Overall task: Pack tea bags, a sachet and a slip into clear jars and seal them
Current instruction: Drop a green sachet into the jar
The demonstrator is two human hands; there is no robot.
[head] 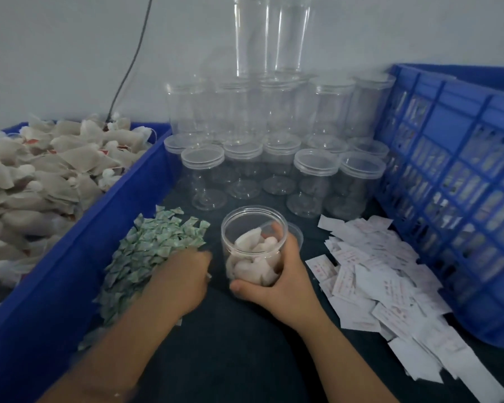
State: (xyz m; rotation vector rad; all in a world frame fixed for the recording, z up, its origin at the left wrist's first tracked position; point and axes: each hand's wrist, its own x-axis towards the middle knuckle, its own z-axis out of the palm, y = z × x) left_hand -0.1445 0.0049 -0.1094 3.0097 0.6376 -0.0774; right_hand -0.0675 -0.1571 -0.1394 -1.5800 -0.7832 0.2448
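**Right hand** (277, 282): The fingers and thumb are curled round the clear round plastic jar (252, 242). The thumb lies across the lower near wall. The fingers wrap over the right wall and reach up towards the rim.

**Jar:** It stands upright on the dark table surface (230, 350) with its mouth open and no lid fitted. Several white tea bags (253, 257) lie inside, gathered in the lower part.

**Left hand** (184, 274): It is just left of the jar and not touching it, knuckles up. It rests on the near right edge of the heap of small green-and-white sachets (154, 242). The hand is blurred, so whether its fingers pinch a sachet cannot be determined.

**Behind the right hand:** A clear round lid (296, 231) lies flat on the table, partly hidden by the jar and the fingers.

**Right of the right hand:** A heap of white paper slips with red print (376, 274) begins near the wrist. It spreads outward to the foot of the blue lattice-walled plastic crate (448, 158).

**Left of the sachet heap:** A blue plastic tray (128, 199) is heaped with loose beige tea bags (41, 170) that have strings and red tags.

**Behind the jar:** Rows of empty lidded clear jars (316, 175) stand in two tiers against the pale wall. Tall stacks of clear containers (271, 33) rise above them. A dark cable (131, 59) hangs down the wall above the tray.
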